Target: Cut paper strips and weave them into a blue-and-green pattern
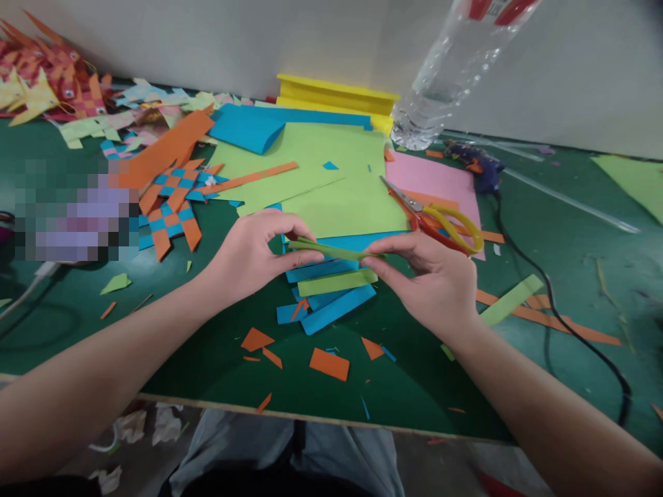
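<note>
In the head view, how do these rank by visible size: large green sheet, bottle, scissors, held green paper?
1. Large green sheet, though partly covered
2. Bottle, cut by picture edge
3. Scissors
4. Held green paper, partly hidden

Narrow light-green paper strip (pixel 342 250), approx ctr of frame. Long & thin, plain matte faces, straight-ish edges. Orientation: near horiz, L end slightly higher, R end dips a bit. Pinched at both ends, mid span exposed. Looks like 2 layers, edges split apart toward L end; can't tell if 1 pc folded or 2 pcs stacked. Upper layer edge reads darker grn. Both ends partly hidden, so full length n/a.
</note>
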Tool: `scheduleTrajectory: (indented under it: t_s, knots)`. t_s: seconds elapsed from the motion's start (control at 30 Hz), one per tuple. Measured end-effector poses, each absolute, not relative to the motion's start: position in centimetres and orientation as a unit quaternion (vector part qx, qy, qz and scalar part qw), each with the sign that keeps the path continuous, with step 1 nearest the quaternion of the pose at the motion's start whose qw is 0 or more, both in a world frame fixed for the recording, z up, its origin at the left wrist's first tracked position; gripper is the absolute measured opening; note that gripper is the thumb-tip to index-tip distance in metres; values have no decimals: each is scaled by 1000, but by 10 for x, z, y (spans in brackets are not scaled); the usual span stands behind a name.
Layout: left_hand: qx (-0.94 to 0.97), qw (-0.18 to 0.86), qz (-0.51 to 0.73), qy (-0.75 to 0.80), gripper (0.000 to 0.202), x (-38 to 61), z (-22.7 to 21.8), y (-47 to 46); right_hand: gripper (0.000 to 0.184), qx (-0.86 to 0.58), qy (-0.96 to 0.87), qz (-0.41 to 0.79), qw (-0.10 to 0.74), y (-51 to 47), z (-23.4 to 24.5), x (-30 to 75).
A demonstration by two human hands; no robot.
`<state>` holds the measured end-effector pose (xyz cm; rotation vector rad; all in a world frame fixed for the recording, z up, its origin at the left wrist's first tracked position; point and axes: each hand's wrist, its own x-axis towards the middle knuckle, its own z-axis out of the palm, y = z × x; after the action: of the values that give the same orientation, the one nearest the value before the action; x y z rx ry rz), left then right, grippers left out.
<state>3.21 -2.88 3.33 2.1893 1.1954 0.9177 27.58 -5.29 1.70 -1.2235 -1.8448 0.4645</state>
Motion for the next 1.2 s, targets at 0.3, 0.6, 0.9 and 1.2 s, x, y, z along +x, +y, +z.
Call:
scheduleTrajectory:
  t_s: [0.3, 0.6, 0.9, 1.2]
  knots:
    - [783, 252, 346, 452, 34, 32, 33, -28, 10, -490, -741, 183, 421, -53, 17, 276]
    - [768, 266, 350, 467, 34, 32, 34, -27, 10, -483, -745, 194, 417, -54, 19, 276]
    - [779, 250, 362, 446, 15, 29, 33, -28, 12, -483, -735, 211, 426, -53, 17, 276]
    - [771, 237, 345, 480, 21, 27, 37, -26, 16, -490, -682, 269, 472, -47, 15, 278]
